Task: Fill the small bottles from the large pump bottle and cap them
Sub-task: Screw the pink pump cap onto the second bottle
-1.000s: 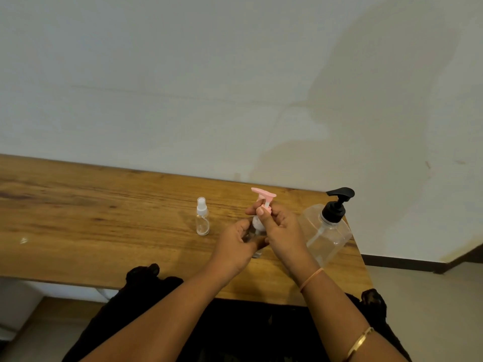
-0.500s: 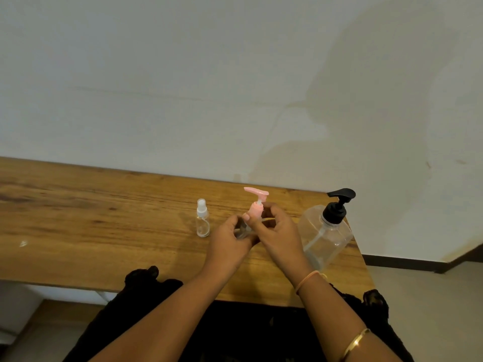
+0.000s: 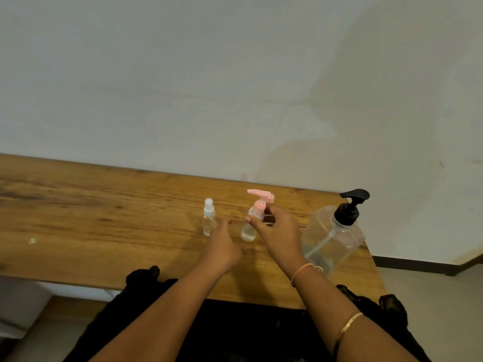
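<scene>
While we are capping the pink pump bottle [image 3: 247,232]: our right hand [image 3: 281,232] is pinching its collar, on the table [image 3: 104,218] beside the large pump bottle [image 3: 332,239].
Our left hand [image 3: 222,244]: hanging relaxed, holding nothing.
Risk: we are twisting one-handed, so it may be tipping and spilling.

On the wooden table [image 3: 104,218], the right hand [image 3: 281,237] pinches the neck of a small bottle with a pink pump [image 3: 247,231]. The left hand [image 3: 222,248] hovers relaxed just beside it, holding nothing, near a small spray bottle [image 3: 209,220]. The large pump bottle [image 3: 334,239] stands further right.
</scene>
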{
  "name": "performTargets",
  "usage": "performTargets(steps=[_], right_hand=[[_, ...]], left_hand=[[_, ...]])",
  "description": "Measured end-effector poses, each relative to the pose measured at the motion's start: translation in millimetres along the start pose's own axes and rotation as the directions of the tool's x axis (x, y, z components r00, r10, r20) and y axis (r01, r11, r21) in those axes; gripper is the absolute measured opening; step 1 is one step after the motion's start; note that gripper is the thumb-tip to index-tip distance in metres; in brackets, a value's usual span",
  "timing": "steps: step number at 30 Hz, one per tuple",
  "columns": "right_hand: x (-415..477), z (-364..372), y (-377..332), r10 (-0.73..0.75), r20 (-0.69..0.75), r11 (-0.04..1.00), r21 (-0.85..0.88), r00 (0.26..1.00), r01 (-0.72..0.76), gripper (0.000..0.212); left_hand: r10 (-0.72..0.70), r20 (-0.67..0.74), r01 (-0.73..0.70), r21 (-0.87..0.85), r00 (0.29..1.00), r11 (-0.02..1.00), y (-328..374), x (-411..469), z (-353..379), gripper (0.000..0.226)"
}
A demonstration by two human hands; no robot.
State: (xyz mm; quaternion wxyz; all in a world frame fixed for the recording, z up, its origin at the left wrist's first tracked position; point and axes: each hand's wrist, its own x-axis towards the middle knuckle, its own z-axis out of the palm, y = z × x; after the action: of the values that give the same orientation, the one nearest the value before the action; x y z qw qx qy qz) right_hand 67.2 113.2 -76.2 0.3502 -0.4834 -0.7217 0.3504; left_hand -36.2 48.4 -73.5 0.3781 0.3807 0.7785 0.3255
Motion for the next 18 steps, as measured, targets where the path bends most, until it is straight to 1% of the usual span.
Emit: performTargets(steps=[3,5,7,14,18], right_hand=[[5.8,13.0,5.8,-0.002,0.027,0.995,-0.101,1.0,0.005,0.031],[9.9,23.4,9.3,-0.014,0.051,0.986,-0.162,0.999,0.022,0.028],[14.7,32.3,10.5,-0.015,0.058,0.98,-0.195,0.998,0.026,0.029],[34.1,54.1,12.5,-0.013,0.08,0.97,-0.24,0.997,0.032,0.027],[39.6,64.7,17.6,0.026,0.11,0.961,-0.277,0.994,0.006,0.029]], left_hand=[[-0.027,0.009,0.024,0.258,1.0,0.966,-3.1,-0.1,-10.7,0.064],[-0.071,0.035,0.054,0.365,0.997,0.93,-4.1,0.3,-17.6,0.06],[-0.118,0.057,0.082,0.432,0.991,0.898,-5.3,1.9,-22.7,0.055],[-0.157,0.05,0.109,0.519,0.986,0.848,-14.0,11.0,-33.6,0.051],[-0.163,0.04,0.122,0.497,0.986,0.859,-20.2,18.1,-39.1,0.049]])
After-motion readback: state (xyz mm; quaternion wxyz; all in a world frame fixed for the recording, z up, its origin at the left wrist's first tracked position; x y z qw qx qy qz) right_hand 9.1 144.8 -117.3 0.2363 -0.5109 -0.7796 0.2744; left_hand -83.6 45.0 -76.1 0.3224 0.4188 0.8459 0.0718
